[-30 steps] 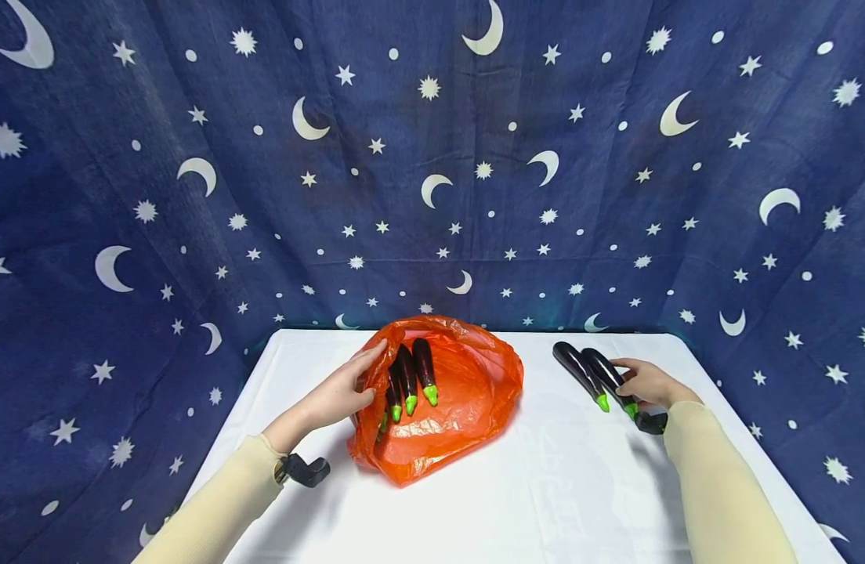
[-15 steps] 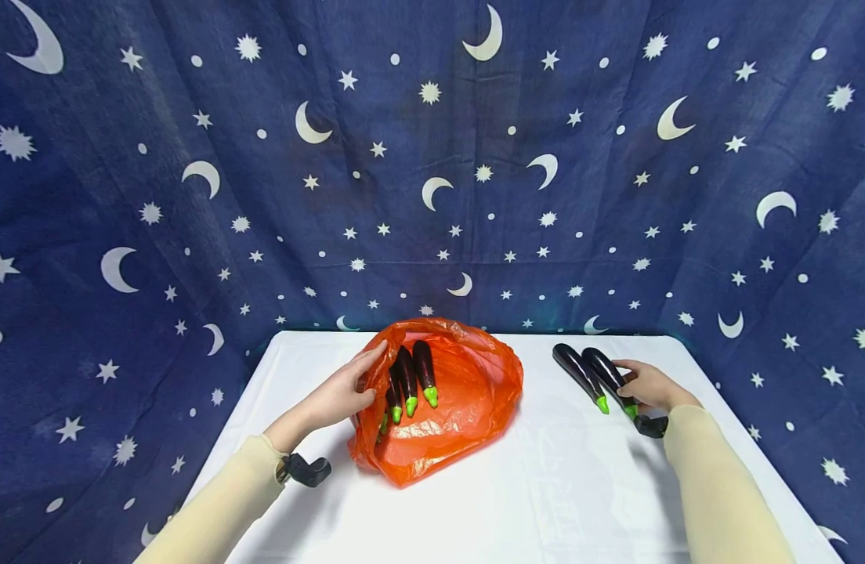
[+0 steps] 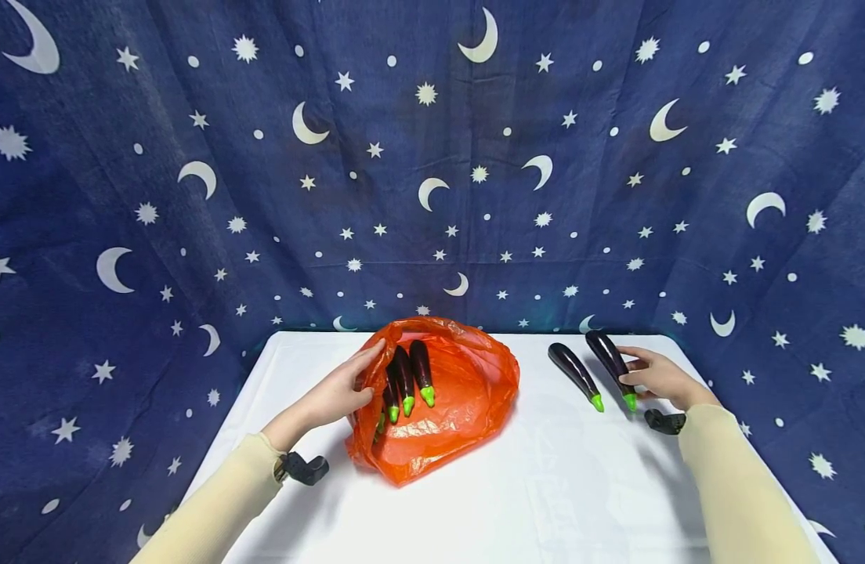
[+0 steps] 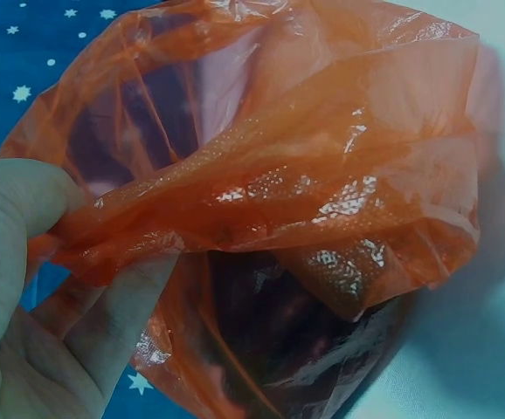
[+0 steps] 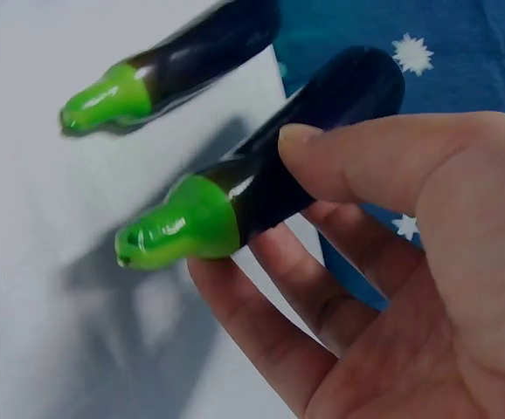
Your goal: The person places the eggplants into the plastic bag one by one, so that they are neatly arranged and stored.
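My left hand (image 3: 336,397) pinches the left rim of a thin orange plastic bag (image 3: 468,395) that lies with its mouth spread. In the left wrist view the bag film (image 4: 322,192) passes between thumb and fingers. Several dark purple eggplants (image 3: 421,365) with green stem ends lie inside the bag, at its left side; some are partly hidden by the film. At the right, my right hand (image 3: 661,378) grips an eggplant (image 3: 606,357) between thumb and fingers. In the right wrist view this eggplant (image 5: 270,183) appears raised off the table, its shadow apart from it.
A second eggplant (image 3: 575,374) lies on the white-covered table (image 3: 531,501), just left of the held one. Behind and to both sides hangs a dark blue cloth (image 3: 432,219) with moons and stars, close to the table's far edge.
My right hand has taken hold of the right eggplant and raised it slightly, away from its neighbour. The left hand and the bag have stayed in place.
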Demonstrator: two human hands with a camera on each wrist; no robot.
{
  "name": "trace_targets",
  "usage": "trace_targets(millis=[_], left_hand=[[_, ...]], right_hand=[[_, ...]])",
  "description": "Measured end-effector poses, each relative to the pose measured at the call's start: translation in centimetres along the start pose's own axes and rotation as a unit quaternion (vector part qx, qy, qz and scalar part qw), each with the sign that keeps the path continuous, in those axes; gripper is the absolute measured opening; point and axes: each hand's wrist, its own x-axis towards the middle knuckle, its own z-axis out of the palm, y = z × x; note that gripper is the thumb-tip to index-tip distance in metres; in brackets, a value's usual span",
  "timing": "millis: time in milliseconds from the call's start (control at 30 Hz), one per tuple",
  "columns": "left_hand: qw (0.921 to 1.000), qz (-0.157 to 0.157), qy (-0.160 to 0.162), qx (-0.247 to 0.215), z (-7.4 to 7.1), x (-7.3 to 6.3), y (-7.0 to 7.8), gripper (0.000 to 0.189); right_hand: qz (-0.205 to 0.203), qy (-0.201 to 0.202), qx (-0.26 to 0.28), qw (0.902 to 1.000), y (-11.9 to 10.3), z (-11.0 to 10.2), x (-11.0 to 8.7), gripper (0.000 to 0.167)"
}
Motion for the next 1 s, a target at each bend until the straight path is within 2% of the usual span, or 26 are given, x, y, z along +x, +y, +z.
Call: trace_targets(millis=[500,1000], left_hand=[[1.0,-0.003,0.0,0.004,0.0,0.1,0.0,0.084],[1.0,-0.004,0.0,0.005,0.0,0.2,-0.2,0.085]], right_hand=[[-0.075,-0.027,0.059,0.995,-3.7,0.6,-0.6,0.082],[-0.151,-0.062,0.093,0.9822,-7.8,3.4,-1.3,0.076]])
